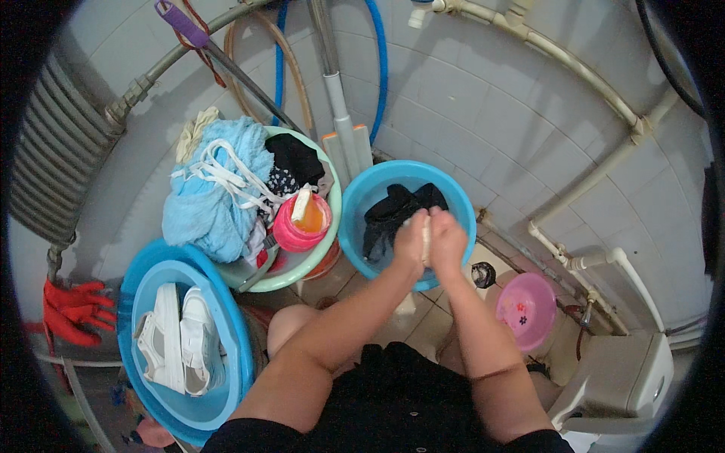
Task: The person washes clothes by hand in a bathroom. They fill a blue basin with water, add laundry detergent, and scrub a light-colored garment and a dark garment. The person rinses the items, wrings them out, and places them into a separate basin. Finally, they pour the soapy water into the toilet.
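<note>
Here, pale item [427, 243] between hands [410, 240] [448, 237], black cloth [394, 210] just beyond

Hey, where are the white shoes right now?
In the head view, the white shoes lie at the lower left, inside the light blue basin, between the red glove on their left and the pale green basin to their upper right.
</note>
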The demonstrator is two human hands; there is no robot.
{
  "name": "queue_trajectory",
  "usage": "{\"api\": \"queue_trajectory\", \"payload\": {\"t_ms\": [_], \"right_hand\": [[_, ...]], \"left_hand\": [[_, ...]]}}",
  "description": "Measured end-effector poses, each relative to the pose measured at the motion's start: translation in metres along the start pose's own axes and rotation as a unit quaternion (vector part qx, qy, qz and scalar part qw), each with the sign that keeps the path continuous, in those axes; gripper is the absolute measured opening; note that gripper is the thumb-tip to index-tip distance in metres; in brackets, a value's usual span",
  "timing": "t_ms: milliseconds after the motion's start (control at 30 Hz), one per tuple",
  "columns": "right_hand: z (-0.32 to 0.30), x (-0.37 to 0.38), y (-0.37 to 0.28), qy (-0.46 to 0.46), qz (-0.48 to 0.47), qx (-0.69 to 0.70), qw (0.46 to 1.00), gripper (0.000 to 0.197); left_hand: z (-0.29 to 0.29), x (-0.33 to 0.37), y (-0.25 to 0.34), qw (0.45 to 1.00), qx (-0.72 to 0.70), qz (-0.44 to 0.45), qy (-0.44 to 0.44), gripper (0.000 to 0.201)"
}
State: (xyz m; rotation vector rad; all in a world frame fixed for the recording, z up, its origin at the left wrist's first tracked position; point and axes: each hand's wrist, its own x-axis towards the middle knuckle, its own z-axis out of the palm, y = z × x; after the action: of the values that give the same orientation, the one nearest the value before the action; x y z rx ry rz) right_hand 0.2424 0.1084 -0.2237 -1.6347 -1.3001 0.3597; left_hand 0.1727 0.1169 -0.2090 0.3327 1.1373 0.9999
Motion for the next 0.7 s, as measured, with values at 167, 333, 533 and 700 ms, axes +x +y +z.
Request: {"api": "queue_trajectory", "payload": {"t_ms": [167,333,533,700], "right_hand": [[0.011,-0.004,-0.001,-0.07,0.091,0.06,0.992,0.037],[0.005,0.025,0.068,0.022,0.202,0.219,0.954,0.016],[0.004,0.021,0.085,-0.131,0.264,0.206,0.933,0.021],[0.013,0.021,0.078,-0.159,0.27,0.199,0.929,0.02]], "left_hand": [[-0.02,0.024,0.016,0.998,0.061,0.006,-0.035,0.043],[-0.042,0.061,-0.001,0.92,0.361,0.137,-0.06,0.038],[-0.116,0.12,-0.09,0.56,0.737,0.302,-0.228,0.043],[-0.092,0.092,-0.062,0.481,0.84,0.206,-0.141,0.034]]}}
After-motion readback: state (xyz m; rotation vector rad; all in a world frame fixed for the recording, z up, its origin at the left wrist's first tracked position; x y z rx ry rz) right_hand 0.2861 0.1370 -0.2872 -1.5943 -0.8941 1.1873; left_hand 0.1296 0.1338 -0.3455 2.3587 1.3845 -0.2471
